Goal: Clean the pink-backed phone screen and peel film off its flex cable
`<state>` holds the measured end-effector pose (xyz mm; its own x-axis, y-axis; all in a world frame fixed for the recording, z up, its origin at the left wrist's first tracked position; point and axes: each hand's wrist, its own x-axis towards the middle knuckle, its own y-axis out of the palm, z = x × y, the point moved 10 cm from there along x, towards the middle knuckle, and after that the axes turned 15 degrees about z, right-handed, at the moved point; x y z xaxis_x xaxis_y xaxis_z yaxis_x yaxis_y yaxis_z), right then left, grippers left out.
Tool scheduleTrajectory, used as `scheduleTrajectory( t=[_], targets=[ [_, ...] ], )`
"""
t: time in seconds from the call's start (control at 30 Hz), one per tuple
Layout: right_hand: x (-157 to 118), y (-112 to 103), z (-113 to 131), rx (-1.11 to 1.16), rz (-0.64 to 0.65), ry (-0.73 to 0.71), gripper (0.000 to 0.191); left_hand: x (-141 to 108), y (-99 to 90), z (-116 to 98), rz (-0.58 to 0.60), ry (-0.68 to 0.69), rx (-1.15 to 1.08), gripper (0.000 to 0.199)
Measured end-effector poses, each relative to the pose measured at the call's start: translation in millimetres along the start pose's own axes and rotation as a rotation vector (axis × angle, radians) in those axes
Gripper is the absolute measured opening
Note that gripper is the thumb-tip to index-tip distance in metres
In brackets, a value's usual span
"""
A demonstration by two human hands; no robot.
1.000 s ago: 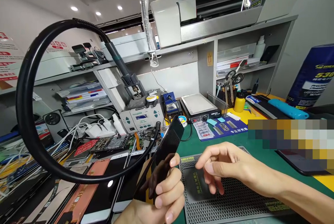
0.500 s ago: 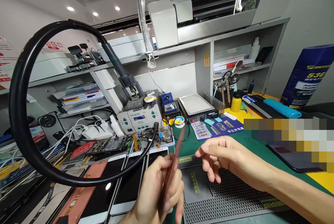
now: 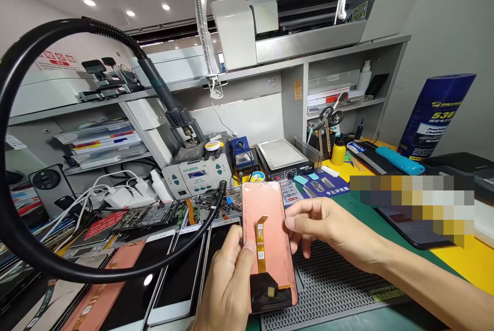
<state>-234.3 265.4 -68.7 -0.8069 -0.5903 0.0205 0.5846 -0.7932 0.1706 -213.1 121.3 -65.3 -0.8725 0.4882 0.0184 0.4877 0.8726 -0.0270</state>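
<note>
My left hand (image 3: 231, 274) is closed around the left edge of a phone screen (image 3: 272, 238), its thumb lying on the near face. The back of the screen faces me: pink, with a gold flex cable (image 3: 261, 243) up the middle and a black strip along the bottom. At the screen's right edge, my right hand (image 3: 318, 225) has thumb and curled fingers closed on the rim. Below both hands lies a grey perforated mat (image 3: 339, 279), partly hidden by the screen.
Several phone screens (image 3: 179, 279) lie at the left under a looping black hose (image 3: 127, 275). A rework station (image 3: 200, 174), circuit boards (image 3: 154, 215) and a hot plate (image 3: 285, 156) stand behind. At the right are a blue spray can (image 3: 436, 115) and a dark phone (image 3: 412, 230).
The phone screen has turned from edge-on to show its pink back. My right hand has come from apart to its right edge. The view has shifted slightly.
</note>
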Motion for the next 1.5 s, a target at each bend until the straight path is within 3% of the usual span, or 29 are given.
scheduleTrajectory(
  t=[0.17,0.37,0.47,0.63,0.77,0.87,1.13,1.27,1.33,1.4,1.43,1.5],
  targets=[
    [0.3,-1.7,-1.3,-0.039,-0.001,0.009,0.031,-1.2,-4.0,0.3,-0.017,0.039,0.064,0.026],
    [-0.3,1.2,2.0,-0.030,0.008,0.014,0.033,-0.4,2.2,4.4,0.076,0.040,0.012,0.031],
    [-0.6,1.8,0.9,-0.008,0.005,0.018,0.035,1.2,11.3,5.4,0.161,0.022,-0.169,0.031],
    [-0.5,-1.8,-3.7,0.027,-0.027,0.024,0.036,6.2,25.6,11.0,0.242,-0.032,-0.651,0.045],
    [0.5,-4.8,-5.6,0.037,-0.069,0.025,0.032,7.8,48.6,25.2,0.462,-0.205,-0.785,0.076],
    [1.9,-2.8,-6.2,0.034,-0.072,0.026,0.032,9.1,46.8,38.6,0.448,-0.281,-0.760,0.089],
    [2.8,3.9,-3.3,-0.131,-0.028,0.030,0.038,14.4,46.4,38.2,0.422,-0.221,-0.759,0.092],
    [4.2,-7.3,3.2,-0.320,-0.128,0.012,0.038,13.0,42.6,31.4,0.410,-0.164,-0.752,0.079],
    [4.0,-16.4,4.8,-0.426,-0.192,0.027,0.033,13.8,31.5,31.3,0.333,-0.146,-0.751,0.065],
    [-0.5,-31.9,7.6,-0.538,-0.282,0.058,0.031,15.4,22.2,37.1,0.277,-0.192,-0.776,0.061],
    [-5.3,-42.3,10.8,-0.597,-0.334,0.079,0.031,14.5,27.6,42.0,0.335,-0.273,-0.806,0.063],
    [-20.7,-68.7,22.9,-0.720,-0.447,0.136,0.029,15.3,26.3,46.3,0.340,-0.330,-0.822,0.062]
  ],
)
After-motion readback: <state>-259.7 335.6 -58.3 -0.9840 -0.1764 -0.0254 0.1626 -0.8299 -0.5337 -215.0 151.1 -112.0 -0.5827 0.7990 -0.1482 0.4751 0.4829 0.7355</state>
